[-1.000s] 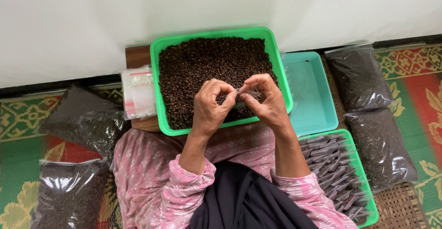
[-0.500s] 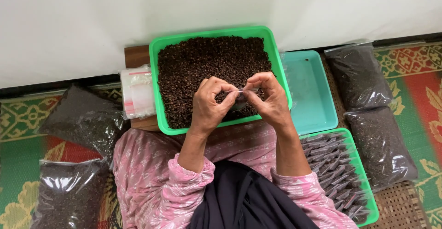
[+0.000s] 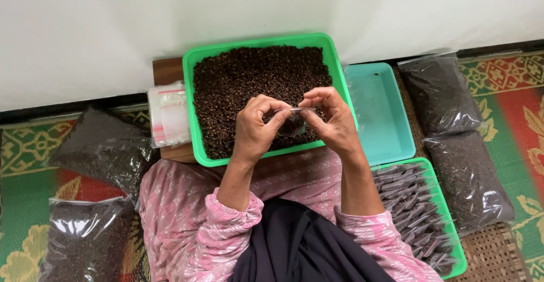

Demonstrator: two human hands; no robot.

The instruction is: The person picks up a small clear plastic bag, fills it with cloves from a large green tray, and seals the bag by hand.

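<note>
Both hands, the left hand (image 3: 256, 128) and right hand (image 3: 331, 120), pinch the top edge of a small clear pouch (image 3: 294, 122) between thumb and fingertips, holding it above the green tray (image 3: 195, 117) of dark cloves (image 3: 243, 78). Compared with half a second earlier, the pouch hangs slightly more spread between the hands. Filled pouches (image 3: 411, 202) lie in a second green tray at the right.
</note>
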